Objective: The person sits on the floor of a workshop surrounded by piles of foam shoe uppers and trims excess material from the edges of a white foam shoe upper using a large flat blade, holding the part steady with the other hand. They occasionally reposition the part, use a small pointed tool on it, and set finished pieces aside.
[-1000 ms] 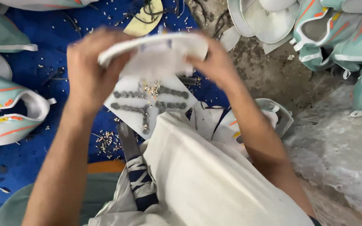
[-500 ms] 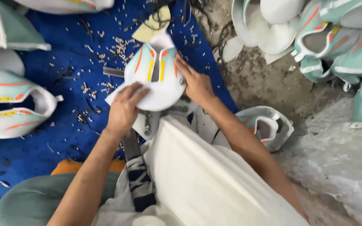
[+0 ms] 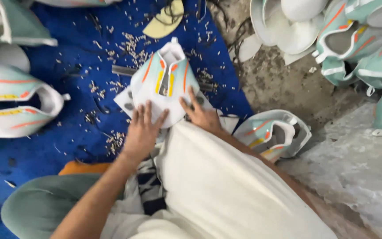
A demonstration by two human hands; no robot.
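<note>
A flat shoe upper (image 3: 166, 82), mint and white with orange and yellow stripes, lies on a white board (image 3: 127, 99) over the blue mat (image 3: 89, 53). My left hand (image 3: 141, 130) presses its near left edge with fingers spread flat. My right hand (image 3: 200, 113) rests on its near right edge, fingers extended. Neither hand grips anything. A white cloth (image 3: 226, 186) covers my lap below the hands.
More shoe uppers lie around: one at the left (image 3: 16, 104), one beside my right forearm (image 3: 273, 132), a pile at the top right (image 3: 359, 40). Small scraps litter the mat. A yellow sole piece (image 3: 164, 22) lies at the top. Bare concrete floor (image 3: 359, 163) is at right.
The upper, held up flat between both hands a second ago, has been turned over and laid down on the board; both hands now press it flat.
</note>
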